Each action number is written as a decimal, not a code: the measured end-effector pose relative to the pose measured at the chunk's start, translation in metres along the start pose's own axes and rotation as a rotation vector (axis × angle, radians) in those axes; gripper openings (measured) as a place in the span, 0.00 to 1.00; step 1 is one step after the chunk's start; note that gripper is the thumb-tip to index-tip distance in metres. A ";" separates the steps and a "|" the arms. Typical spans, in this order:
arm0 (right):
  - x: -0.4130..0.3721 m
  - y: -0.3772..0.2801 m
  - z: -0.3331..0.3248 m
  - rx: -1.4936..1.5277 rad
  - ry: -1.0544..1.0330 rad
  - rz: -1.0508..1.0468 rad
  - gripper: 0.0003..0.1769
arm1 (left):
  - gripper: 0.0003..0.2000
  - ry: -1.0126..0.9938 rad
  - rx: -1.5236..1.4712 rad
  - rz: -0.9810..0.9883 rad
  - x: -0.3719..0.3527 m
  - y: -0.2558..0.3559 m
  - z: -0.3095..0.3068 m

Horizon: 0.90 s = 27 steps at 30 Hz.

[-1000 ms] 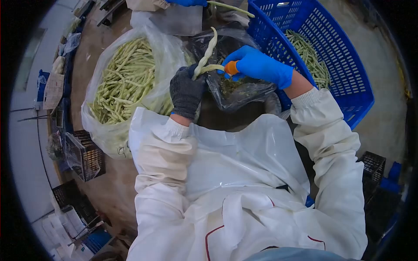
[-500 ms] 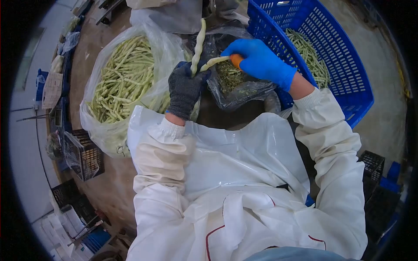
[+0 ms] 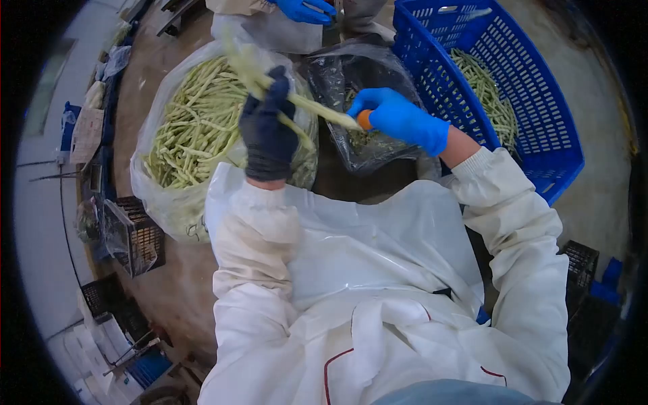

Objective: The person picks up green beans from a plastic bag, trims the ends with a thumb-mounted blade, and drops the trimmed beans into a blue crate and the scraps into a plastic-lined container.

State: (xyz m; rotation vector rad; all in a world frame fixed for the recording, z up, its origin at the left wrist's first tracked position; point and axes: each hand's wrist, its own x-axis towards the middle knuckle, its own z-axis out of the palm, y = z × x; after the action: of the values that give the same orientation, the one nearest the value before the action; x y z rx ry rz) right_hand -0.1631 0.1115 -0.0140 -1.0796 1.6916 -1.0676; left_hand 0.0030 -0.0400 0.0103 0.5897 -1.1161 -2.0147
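My left hand point(image 3: 268, 131), in a dark grey glove, is closed around several pale green beans point(image 3: 327, 115). One bean points right, its tip close to my right hand; others, blurred, stick out up and to the left. My right hand point(image 3: 408, 123) wears a blue glove and grips a small tool with an orange handle point(image 3: 365, 119); its working end is hidden or too small to make out. Below the right hand sits a dark plastic bag point(image 3: 358, 158) with small green scraps inside. A clear bag point(image 3: 152, 202) full of beans stands just left of my left hand.
A blue perforated crate point(image 3: 540, 118) holding thinner green beans point(image 3: 487, 91) stands on the right. Across from me is another person's blue-gloved hand point(image 3: 304, 9). Dark crates point(image 3: 138, 233) line the left side. A white apron point(image 3: 364, 236) covers my lap.
My left hand has turned and shifted left, and the beans in it now point differently. My right hand has moved slightly down. Another person's blue-gloved hand has appeared at the top.
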 end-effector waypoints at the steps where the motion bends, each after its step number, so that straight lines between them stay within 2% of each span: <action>1: -0.001 0.002 -0.005 -0.159 0.035 0.023 0.12 | 0.15 0.035 -0.008 0.067 0.005 0.013 -0.006; 5: 0.008 0.037 -0.039 -0.675 0.215 0.033 0.10 | 0.13 0.177 0.197 0.283 0.015 0.046 -0.019; 8: 0.017 0.071 -0.051 -1.011 0.152 0.155 0.10 | 0.13 0.166 0.306 0.412 0.015 0.055 -0.026; 11: 0.015 0.080 -0.051 -1.117 0.063 0.264 0.10 | 0.14 0.132 0.435 0.459 0.019 0.063 -0.037; 14: 0.024 0.069 -0.049 -1.013 -0.014 -0.015 0.14 | 0.15 0.115 0.484 0.304 0.011 0.056 -0.024; 15: 0.022 0.050 -0.047 -0.879 0.103 -0.100 0.18 | 0.17 0.084 0.479 0.156 0.009 0.035 -0.022; 16: 0.018 0.022 -0.042 -0.739 0.219 -0.181 0.23 | 0.18 0.056 0.495 0.102 0.005 0.030 -0.013; 18: 0.009 -0.012 -0.036 -0.353 0.239 -0.256 0.23 | 0.17 -0.016 0.587 0.057 -0.001 0.021 -0.004; 21: 0.002 -0.028 -0.031 -0.030 0.174 -0.386 0.18 | 0.15 -0.125 0.749 0.056 -0.007 0.007 0.000; 23: -0.003 -0.030 -0.028 -0.173 0.148 -0.421 0.18 | 0.15 -0.169 0.769 0.006 -0.010 0.000 0.000; 24: -0.005 -0.030 -0.027 -0.243 0.134 -0.440 0.17 | 0.15 -0.190 0.842 0.052 -0.010 -0.004 -0.001; 27: -0.004 -0.023 -0.027 -0.360 0.144 -0.473 0.15 | 0.15 -0.183 0.971 0.030 -0.012 -0.005 0.002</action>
State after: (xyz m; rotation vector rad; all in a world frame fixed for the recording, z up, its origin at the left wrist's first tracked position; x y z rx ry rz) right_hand -0.1819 0.1145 0.0160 -1.7323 1.8351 -1.1746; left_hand 0.0070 -0.0276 0.0077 0.8441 -2.2042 -1.4136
